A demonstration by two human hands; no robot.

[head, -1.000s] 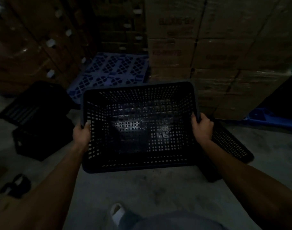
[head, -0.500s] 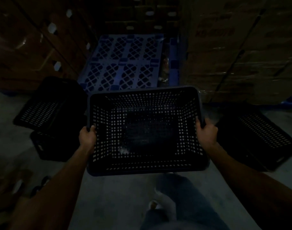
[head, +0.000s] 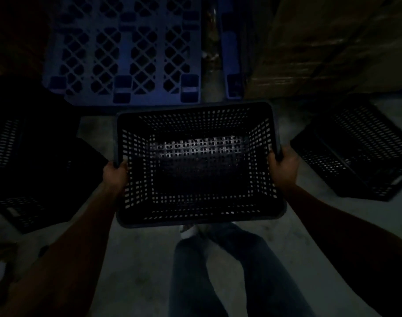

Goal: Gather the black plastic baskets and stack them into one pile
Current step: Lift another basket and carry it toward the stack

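Observation:
A black perforated plastic basket (head: 195, 213) hangs in the air in front of me, open side up and empty. My left hand (head: 115, 176) grips its left rim and my right hand (head: 283, 165) grips its right rim. On the floor at the right lies another black basket (head: 355, 152), tipped on its side. At the left, more black baskets (head: 24, 170) lie jumbled together in deep shadow; how many is hard to tell.
A blue plastic pallet (head: 126, 49) leans behind the held basket. Stacked cardboard boxes (head: 332, 42) rise at the back right. Bare concrete floor (head: 138, 259) lies below, with my jeans-clad legs (head: 218, 271) on it. The scene is very dim.
The view has tilted down and swung left, closer to the pallet. The held basket stays in both hands, and the right floor basket now shows fully.

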